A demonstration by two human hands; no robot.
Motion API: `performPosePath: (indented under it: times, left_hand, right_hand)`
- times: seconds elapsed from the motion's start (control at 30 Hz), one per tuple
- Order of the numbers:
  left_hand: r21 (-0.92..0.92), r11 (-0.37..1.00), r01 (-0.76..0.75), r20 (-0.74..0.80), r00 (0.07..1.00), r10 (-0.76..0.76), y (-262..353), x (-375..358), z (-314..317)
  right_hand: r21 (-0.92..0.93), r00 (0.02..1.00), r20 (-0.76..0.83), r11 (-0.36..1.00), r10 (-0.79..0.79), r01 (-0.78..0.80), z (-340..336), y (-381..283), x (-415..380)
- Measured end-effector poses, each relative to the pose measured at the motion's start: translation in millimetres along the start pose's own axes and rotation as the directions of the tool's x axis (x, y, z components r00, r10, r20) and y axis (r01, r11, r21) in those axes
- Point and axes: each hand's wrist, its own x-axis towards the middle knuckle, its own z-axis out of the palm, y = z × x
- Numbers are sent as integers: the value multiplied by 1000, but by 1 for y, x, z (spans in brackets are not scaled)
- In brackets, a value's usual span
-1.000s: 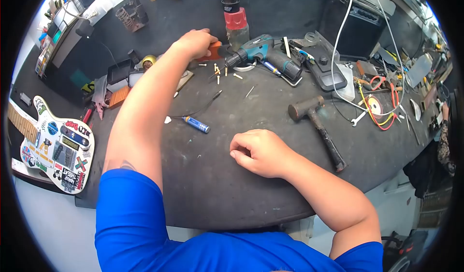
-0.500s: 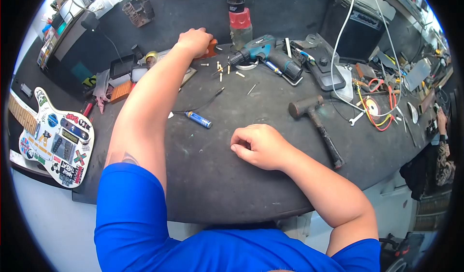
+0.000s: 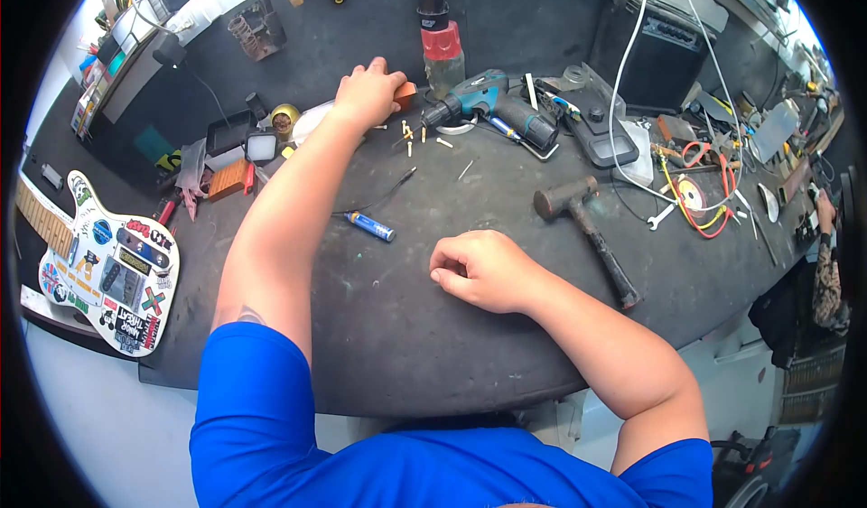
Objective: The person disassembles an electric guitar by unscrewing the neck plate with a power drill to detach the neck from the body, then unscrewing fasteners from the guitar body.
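Observation:
At the back of the bench, my left hand [image 3: 366, 99] has its fingers bent around an orange-brown block [image 3: 406, 95], which shows past the fingertips. The underside of its grip is hidden. My right hand [image 3: 486, 271] rests on the dark bench top, loosely curled, with nothing visible in it. A blue marker-like tube [image 3: 370, 226] lies between the two arms, beside a thin black cable [image 3: 393, 187]. Several small pale pegs [image 3: 424, 135] are scattered just right of my left hand. To the right of my right hand lies a dark mallet [image 3: 591, 228].
A teal cordless drill [image 3: 479, 95] lies before a red-collared bottle [image 3: 442, 43]. A stickered guitar [image 3: 117, 269] stands at left. A white cable [image 3: 623, 102] loops over the right side, near a wrench [image 3: 662, 216] and an amplifier [image 3: 655, 56]. Another person's arm [image 3: 826, 269] shows far right.
My left hand and the block have shifted slightly right, and more of the block shows. One finger is now raised. The view has tilted a little; my right hand stays in place.

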Motion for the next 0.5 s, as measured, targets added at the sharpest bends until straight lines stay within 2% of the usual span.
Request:
performPosePath:
  times: [0.07, 0.17, 0.27, 0.37, 0.5]
  left_hand:
    - [42, 999, 20, -11, 1000, -19, 8, -3, -5]
    - [-1, 999, -36, 36, 999, 36, 9, -11, 0]
    - [-108, 983, -151, 75, 984, 159, -29, -5, 11]
    - [-146, 989, -37, 236, 969, 72, -22, -1, -5]
    - [-99, 994, 36, 304, 953, -4, -10, 11, -7]
  right_hand:
    - [3, 1000, 8, 1000, 0, 0, -3, -2, 0]
    - [-12, 1000, 11, 1000, -24, 24, -2, -3, -3]
    - [-42, 999, 8, 998, -44, 45, -4, -1, -4]
    - [-70, 996, -11, 994, -88, 87, 4, 3, -2]
    - [-55, 997, -7, 996, -73, 72, 0, 0, -4]
